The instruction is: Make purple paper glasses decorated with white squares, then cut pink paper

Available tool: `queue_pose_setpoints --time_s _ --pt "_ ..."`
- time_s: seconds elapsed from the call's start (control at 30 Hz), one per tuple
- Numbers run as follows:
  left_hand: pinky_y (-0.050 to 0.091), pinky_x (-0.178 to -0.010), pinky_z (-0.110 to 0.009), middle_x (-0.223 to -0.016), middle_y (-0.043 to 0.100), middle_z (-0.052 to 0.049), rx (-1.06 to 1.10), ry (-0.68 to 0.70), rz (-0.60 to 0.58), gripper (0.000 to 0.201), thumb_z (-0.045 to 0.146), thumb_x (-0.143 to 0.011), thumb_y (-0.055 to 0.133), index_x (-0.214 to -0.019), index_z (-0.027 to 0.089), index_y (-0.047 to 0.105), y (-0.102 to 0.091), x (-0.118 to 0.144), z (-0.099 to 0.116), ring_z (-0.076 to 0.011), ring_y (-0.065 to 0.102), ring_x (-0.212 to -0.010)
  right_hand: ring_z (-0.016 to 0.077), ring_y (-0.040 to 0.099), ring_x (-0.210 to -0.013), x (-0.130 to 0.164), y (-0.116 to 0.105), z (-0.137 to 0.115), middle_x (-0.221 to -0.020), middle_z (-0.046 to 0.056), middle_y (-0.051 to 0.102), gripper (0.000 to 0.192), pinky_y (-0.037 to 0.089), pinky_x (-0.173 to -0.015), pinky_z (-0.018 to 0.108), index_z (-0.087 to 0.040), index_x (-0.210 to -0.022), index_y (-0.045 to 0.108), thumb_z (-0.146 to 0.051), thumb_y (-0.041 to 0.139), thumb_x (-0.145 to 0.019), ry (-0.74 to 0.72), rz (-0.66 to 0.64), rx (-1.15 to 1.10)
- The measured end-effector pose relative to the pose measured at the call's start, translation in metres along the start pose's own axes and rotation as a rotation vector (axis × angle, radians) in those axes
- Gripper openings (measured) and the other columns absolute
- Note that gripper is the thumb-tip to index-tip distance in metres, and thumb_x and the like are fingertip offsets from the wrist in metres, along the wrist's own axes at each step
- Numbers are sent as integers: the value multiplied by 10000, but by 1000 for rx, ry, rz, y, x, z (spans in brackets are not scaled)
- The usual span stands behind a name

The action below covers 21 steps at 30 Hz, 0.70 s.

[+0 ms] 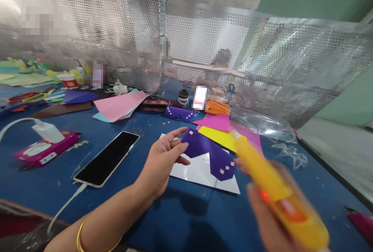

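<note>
Right hand (269, 221), nearest the camera and motion-blurred, is wrapped around a yellow glue gun (276, 190), nozzle pointing up-left toward the purple paper glasses (210, 153). Left hand (163, 162) pinches the left end of the glasses between thumb and fingers, lifting them just above a white sheet (201, 172) on the blue table (180, 217). Glue gun tip sits just beside the right end of the glasses; contact cannot be told. Glasses: folded purple paper, stepped lens outline, small white squares near the left corner and on the right lens. Second purple pair (180, 113) lies further back, beside pink and yellow sheets (218, 129).
</note>
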<state>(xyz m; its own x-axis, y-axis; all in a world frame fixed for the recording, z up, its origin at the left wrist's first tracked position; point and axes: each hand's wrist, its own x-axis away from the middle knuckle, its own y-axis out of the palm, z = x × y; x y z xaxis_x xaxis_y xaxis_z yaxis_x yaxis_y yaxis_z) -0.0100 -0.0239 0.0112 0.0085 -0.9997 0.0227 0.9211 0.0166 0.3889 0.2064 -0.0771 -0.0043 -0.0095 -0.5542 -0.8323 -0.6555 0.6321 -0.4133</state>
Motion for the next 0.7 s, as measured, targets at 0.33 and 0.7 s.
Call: queue_pose_setpoints --time_s 0.33,0.7 --pt "501 -513 -162 -753 701 9 14 4 -27 484 216 -779 749 -1247 186 629 4 7 3 -103 600 -636 176 696 -655 18 31 -41 -886 54 665 154 524 -423 220 -242 -1047 558 -341 519 -936 60 -253 -53" --pt "525 -516 -159 -689 656 41 29 9 -37 447 215 -786 756 -1220 204 649 2 6 0 -90 574 -602 144 675 -605 22 33 -39 -859 30 656 149 515 -421 200 -247 -1021 562 -370 511 -954 118 -270 -57"
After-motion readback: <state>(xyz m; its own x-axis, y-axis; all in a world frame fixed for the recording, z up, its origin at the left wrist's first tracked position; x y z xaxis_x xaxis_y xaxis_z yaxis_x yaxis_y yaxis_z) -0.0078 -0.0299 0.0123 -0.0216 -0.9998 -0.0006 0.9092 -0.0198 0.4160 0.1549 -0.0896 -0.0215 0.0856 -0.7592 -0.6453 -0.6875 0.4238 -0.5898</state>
